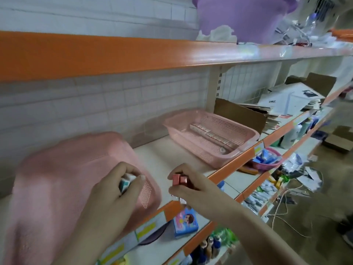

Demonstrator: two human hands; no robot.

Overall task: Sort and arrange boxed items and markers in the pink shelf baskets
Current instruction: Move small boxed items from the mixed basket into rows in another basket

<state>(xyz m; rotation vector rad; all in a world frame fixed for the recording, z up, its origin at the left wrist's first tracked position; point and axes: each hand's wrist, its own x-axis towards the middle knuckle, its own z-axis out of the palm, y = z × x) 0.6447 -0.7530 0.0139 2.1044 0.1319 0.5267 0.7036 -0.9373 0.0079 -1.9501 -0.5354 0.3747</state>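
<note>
While both forearms reach up and forward over the shelf (172,159), the left hand (114,190) curls knuckles-up, fingers wrapped around a small white and teal box (126,182), above the near basket (63,180). That basket is pink perforated plastic, blurred, and tipped so its rounded underside faces out. The right hand (188,185) is bent at the wrist, thumb and fingers pinching two small pink blocks (179,179) side by side; something clear and shiny shows under its palm, too blurred to name. Further right on the same shelf the far basket (212,136), a shallow pink mesh tray, sits upright and holds a row of narrow pale boxes (210,133) along its floor. The shelf has a smooth cream surface with an orange front edge.
</note>
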